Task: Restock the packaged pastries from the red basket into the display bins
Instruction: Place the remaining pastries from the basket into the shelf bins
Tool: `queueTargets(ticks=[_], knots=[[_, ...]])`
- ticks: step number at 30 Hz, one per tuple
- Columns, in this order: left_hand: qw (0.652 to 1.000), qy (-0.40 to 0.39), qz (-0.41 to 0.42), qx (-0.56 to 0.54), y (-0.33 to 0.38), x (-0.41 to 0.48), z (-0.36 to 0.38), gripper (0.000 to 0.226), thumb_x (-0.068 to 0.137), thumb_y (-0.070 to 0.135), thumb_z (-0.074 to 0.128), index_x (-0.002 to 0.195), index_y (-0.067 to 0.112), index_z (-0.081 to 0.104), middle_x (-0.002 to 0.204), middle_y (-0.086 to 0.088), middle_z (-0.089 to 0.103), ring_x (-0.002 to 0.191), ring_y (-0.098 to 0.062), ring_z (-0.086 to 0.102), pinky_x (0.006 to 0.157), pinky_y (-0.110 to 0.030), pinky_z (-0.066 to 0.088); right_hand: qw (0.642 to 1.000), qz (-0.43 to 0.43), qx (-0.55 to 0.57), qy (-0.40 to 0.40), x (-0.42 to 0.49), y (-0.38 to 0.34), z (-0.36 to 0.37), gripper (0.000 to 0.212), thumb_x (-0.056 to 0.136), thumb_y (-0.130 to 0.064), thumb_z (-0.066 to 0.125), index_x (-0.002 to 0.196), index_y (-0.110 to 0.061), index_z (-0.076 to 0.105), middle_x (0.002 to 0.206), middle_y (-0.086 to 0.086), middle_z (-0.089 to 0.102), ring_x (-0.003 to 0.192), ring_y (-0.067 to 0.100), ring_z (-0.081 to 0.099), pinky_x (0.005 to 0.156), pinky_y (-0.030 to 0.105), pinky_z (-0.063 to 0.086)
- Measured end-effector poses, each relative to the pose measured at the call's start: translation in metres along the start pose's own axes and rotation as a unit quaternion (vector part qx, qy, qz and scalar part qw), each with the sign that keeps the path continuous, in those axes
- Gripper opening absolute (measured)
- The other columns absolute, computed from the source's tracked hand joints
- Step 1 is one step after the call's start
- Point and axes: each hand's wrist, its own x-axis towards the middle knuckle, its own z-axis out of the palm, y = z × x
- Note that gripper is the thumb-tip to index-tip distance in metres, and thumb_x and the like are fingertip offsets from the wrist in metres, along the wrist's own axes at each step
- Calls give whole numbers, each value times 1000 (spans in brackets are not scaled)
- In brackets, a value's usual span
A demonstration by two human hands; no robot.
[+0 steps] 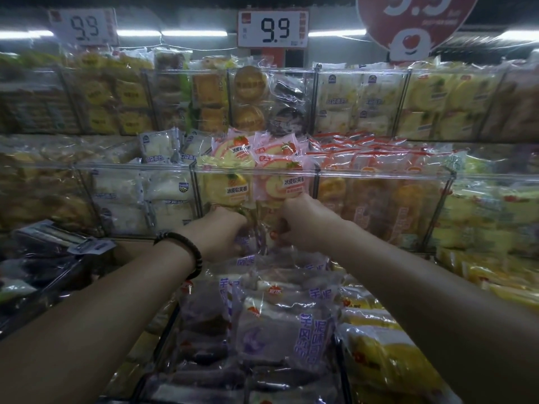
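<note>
My left hand (224, 233) and right hand (303, 221) are both curled tight round purple-labelled pastry packets (262, 243) at the far end of the lower bin (167, 325), just below the clear display bin (250, 170), so I should stand them upright, labels forward, squeezing only the wrapper edges.

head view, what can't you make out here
- Red basket: not in the head view at all.
- Left hand and right hand: fingertips hidden by the hands' own backs and the purple-print packets, so the grip is unclear.
- Left price sign: small print blurred.
- Round red sign: cut off by the top edge.
- Bins at far left: contents blurred and dark.
</note>
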Motion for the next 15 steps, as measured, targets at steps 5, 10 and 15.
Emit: queueTargets(ticks=[5, 10, 15], knots=[[1000, -17, -12, 8, 1, 4, -1, 39, 92, 44, 75, 121, 19, 68, 116, -2, 69, 105, -22, 65, 93, -39, 58, 999, 32, 35, -15, 7, 0, 3, 31, 95, -19, 73, 71, -14, 55, 76, 2, 58, 69, 23, 59, 54, 27, 45], [1000, -10, -15, 17, 3, 5, -4, 36, 91, 44, 75, 118, 21, 69, 114, 0, 68, 104, -21, 65, 93, -39, 58, 996, 28, 88, 7, 7, 1, -3, 32, 93, -22, 77, 68, -21, 58, 77, 0, 63, 72, 18, 61, 58, 26, 45], [999, 7, -29, 21, 7, 6, 3, 25, 90, 36, 74, 111, 25, 70, 111, 0, 67, 100, -22, 65, 86, -36, 59, 998, 1, 47, -35, 3, 4, 12, 19, 92, -11, 73, 82, -23, 63, 87, 1, 62, 78, 21, 61, 65, 30, 49]])
